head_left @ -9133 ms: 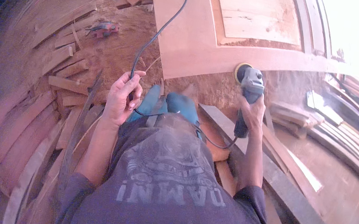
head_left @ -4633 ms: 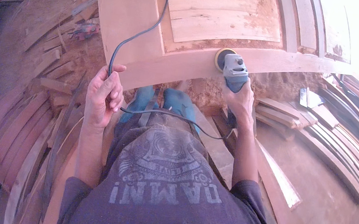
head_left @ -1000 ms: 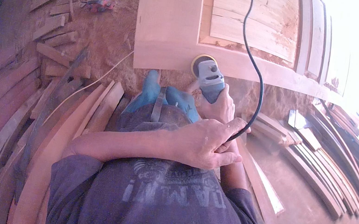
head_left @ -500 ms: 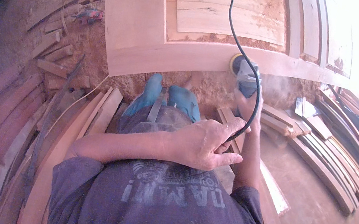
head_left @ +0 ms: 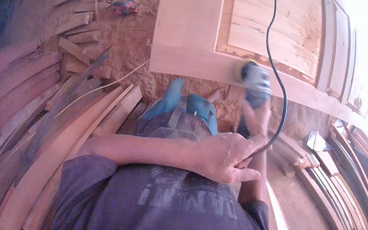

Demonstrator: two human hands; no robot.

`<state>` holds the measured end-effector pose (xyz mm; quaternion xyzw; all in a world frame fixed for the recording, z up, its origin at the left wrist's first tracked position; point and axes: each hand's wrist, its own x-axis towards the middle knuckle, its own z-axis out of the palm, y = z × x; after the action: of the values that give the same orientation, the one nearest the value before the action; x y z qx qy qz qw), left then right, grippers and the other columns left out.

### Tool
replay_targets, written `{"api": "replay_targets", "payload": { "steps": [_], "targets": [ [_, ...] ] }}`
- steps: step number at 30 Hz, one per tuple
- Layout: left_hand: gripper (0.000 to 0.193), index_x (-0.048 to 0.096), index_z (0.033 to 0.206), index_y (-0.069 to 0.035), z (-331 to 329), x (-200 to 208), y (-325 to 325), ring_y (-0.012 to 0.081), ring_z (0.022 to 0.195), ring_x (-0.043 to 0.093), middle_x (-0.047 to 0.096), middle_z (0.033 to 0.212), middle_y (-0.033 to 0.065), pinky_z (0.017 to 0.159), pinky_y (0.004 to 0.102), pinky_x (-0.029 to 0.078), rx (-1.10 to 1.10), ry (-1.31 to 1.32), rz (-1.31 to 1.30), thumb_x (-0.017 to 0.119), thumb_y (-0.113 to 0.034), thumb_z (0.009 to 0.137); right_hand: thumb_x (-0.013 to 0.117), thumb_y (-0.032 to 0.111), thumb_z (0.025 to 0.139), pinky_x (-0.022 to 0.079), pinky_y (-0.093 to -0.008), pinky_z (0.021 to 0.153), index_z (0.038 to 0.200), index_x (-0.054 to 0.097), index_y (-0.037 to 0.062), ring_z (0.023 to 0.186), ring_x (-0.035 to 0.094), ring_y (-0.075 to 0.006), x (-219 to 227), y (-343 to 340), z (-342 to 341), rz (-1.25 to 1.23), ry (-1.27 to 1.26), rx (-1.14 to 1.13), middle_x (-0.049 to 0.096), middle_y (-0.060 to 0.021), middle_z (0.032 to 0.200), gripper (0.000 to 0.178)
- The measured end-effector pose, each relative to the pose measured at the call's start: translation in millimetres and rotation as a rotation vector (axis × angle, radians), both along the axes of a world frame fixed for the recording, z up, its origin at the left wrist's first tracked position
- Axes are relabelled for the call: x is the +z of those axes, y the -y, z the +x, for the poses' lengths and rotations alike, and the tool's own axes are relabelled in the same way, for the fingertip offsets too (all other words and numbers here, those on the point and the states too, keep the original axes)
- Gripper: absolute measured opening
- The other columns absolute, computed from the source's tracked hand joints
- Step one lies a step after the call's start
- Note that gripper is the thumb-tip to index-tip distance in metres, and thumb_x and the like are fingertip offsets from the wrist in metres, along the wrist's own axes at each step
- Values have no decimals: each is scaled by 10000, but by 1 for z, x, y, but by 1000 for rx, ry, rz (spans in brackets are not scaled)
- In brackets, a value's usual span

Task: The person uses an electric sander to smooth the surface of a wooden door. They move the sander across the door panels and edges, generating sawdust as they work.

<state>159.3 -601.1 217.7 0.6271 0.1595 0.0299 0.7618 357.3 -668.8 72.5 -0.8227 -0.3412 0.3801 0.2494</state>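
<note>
My right hand (head_left: 256, 118) is wrapped round the body of a grey-and-blue angle grinder (head_left: 258, 84), which is smeared by motion. Its round sanding disc (head_left: 244, 71), yellow at the rim, rests at the near rail of a pale panelled wooden door (head_left: 180, 61). A black power cord (head_left: 284, 99) runs from the top of the view, down past the grinder and into my left hand (head_left: 220, 158). That hand lies across in front of my chest, fingers curled round the cord, thumb stretched out. Fine dust hangs beside the grinder.
Long boards (head_left: 54, 162) lie at the left, and stacked wood strips (head_left: 331, 201) at the right. Offcuts (head_left: 76, 50) and a red power tool (head_left: 125, 6) lie on the ground at the far left. Sawdust (head_left: 131, 34) covers the floor round the door.
The view has shifted, so the door sits further right in it. The grinder has moved left along the near rail, closer to the door's corner. Both hands keep their grip.
</note>
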Motion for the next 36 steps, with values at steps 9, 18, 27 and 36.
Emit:
{"api": "replay_targets", "payload": {
  "steps": [9,18,27,36],
  "targets": [
    [698,472,1538,24,-54,-18,-6,234,625,630,597,700,75,614,390,490,159,85,82,819,-292,1021,847,325,897,591,-613,931,1290,579,-19,1086,736,-562,-20,-75,-175,42,25,450,761,-345,1120,587],
    [662,493,1475,125,-44,4,-39,256,599,673,639,691,118,603,403,521,-17,18,-90,779,-285,1039,839,360,904,590,-612,950,1293,567,2,1111,737,-558,9,-50,-84,-216,140,194,771,-338,1146,595],
    [677,470,1511,70,32,1,-31,223,623,645,608,707,96,610,386,511,-92,-2,-85,806,-266,1029,873,434,901,604,-553,955,1343,633,-10,1176,754,-506,47,-26,13,-134,138,-2,786,-320,1186,671],
    [682,473,1549,-18,119,1,-6,128,613,553,529,709,7,591,333,460,-122,-33,-95,842,-253,1026,861,284,880,609,-515,957,1384,626,-21,1129,790,-456,-32,44,148,-160,215,-153,791,-312,1158,634]
  ]
}}
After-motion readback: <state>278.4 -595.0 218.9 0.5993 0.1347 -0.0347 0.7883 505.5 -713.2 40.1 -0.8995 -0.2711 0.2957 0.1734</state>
